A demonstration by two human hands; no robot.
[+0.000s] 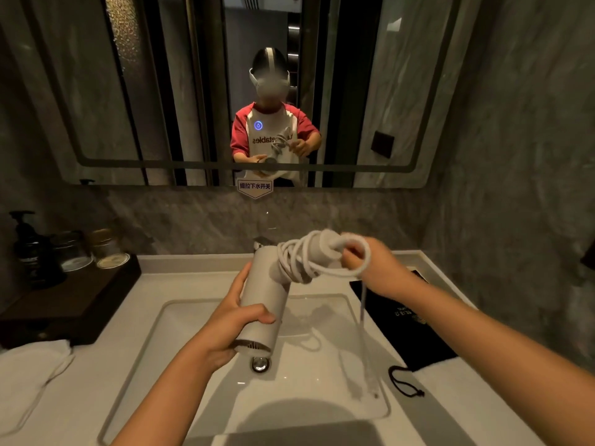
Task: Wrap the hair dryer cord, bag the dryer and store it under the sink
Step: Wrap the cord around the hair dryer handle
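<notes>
The left hand (231,320) is wrapped tight around the barrel of the pale grey cylindrical hair dryer (264,304), held above the white rectangular sink basin (338,320). The right hand (370,265) is closed on the white cord (302,259) by the dryer's handle, where several loops already lie. The cord's loose end hangs blurred over the basin; its plug is hard to make out. A black drawstring bag (405,323) lies flat on the white table (467,410) to the right, partly hidden by the right forearm. A white cloth (29,378) is cut off at left. Dark bottles on a brown tray (74,300) are dim. A wall mirror (402,91) reflects the person; grey marble walls surround.
</notes>
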